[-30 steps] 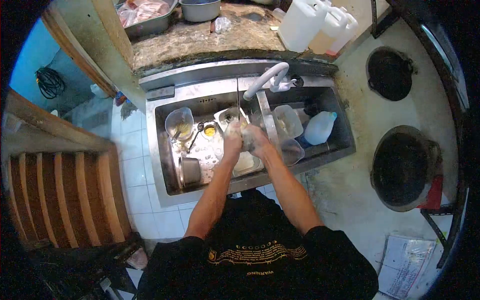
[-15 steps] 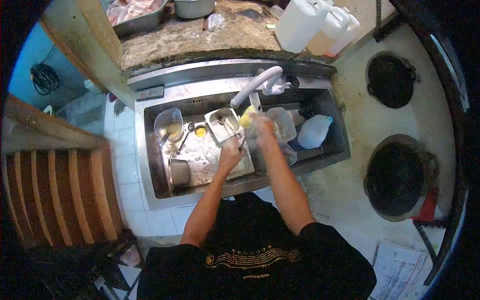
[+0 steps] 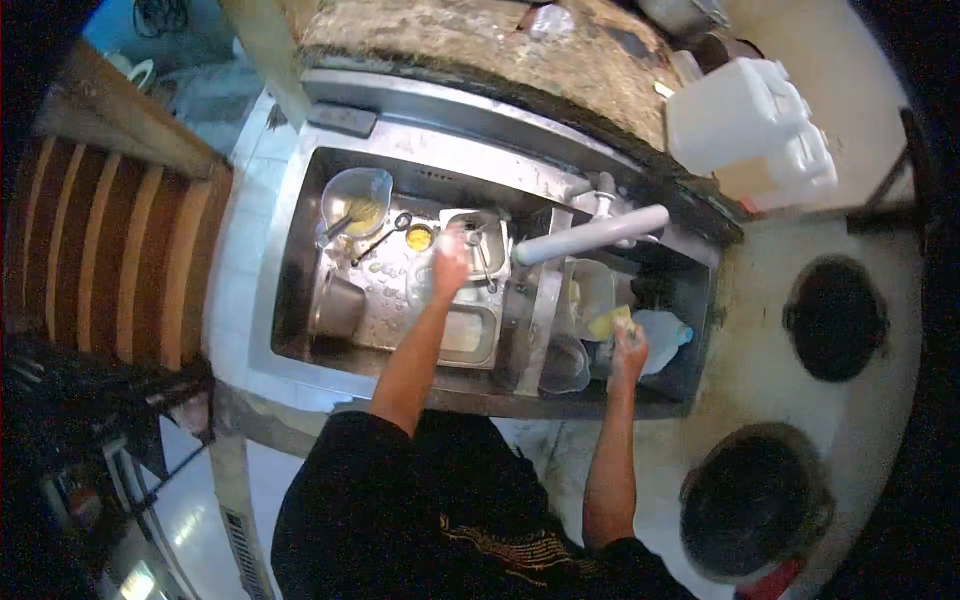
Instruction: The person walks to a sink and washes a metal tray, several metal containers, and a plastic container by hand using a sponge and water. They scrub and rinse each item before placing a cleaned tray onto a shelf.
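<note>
My left hand reaches into the left basin of a steel sink, at the left rim of a small square steel container; its grip is unclear. My right hand hangs over the right basin, closed on a yellow sponge. Between the hands, a white faucet spout points left. A flat steel tray lies below my left forearm.
The left basin holds a clear jug with yellow residue, a spoon and a steel cup. Clear tubs and a blue-capped bottle fill the right basin. White jerrycans, dark pans, wooden slats.
My hands have parted: the right carried the sponge down to the right basin, the left moved up to the square container. The view swung left and tilted.
</note>
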{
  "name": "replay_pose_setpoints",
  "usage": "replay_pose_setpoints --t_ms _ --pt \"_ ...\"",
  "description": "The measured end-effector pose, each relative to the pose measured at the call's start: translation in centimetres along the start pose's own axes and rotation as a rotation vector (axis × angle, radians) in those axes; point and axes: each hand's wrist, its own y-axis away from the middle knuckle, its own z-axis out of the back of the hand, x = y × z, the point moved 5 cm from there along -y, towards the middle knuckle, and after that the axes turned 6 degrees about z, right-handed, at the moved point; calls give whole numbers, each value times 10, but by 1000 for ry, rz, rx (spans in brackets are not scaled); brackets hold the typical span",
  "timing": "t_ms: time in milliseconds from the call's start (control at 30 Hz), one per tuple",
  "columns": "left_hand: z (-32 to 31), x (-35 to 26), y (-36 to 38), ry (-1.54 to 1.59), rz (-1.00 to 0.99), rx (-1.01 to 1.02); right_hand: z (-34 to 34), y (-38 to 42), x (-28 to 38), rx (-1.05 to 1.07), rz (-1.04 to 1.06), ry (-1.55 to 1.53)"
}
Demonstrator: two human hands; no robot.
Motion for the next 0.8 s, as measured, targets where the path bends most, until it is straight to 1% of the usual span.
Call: replay_pose_setpoints --t_ms 33,100,133,167,200,233,267,300,333,400,433,467,533,600,633,700,733,767,800 --pt "9 28 -1 -96 351 -106 5 -13 -23 8 40 73" --pt "31 91 -2 -764 319 27 -1 -31 -45 -11 120 163" --pt "42 120 -2 -1076 272 83 -17 -47 -57 169 130 329" --pt "49 157 -3 -1117 220 31 -29 -65 -74 352 142 490" --pt "56 167 -3 -1145 221 74 -41 -80 -98 539 156 645" --pt "68 167 -8 -1174 217 114 -58 -100 -147 680 234 945" --pt "76 167 -15 -1200 209 158 -73 -112 -183 788 265 1136" --pt "81 175 -23 -1068 364 144 -85 -121 -216 855 242 1233" --pt "78 183 -31 -1092 307 163 -93 -128 -246 888 200 1277" --pt "74 198 -36 -1134 192 206 -94 -130 -296 888 98 1276" --pt "75 175 -40 -1100 168 287 -90 -132 -309 873 54 1245" --pt "75 170 -41 -1077 95 299 -87 -134 -314 854 13 1204" --pt "76 163 -28 -1020 -48 351 -78 -136 -297 812 -63 1085" --pt "93 146 -25 -443 -104 216 -67 -134 -242 683 -102 891" --pt "97 136 -17 -514 -117 262 -60 -128 -200 600 -109 773" --pt "96 112 12 -817 -50 478 -44 -96 -110 434 -85 510" --pt "95 92 23 -818 15 555 -37 -81 -70 379 -21 417" --pt "94 62 29 -756 105 619 -35 -66 -22 315 47 321" --pt "96 14 35 -510 306 686 -39 -43 12 238 102 225"
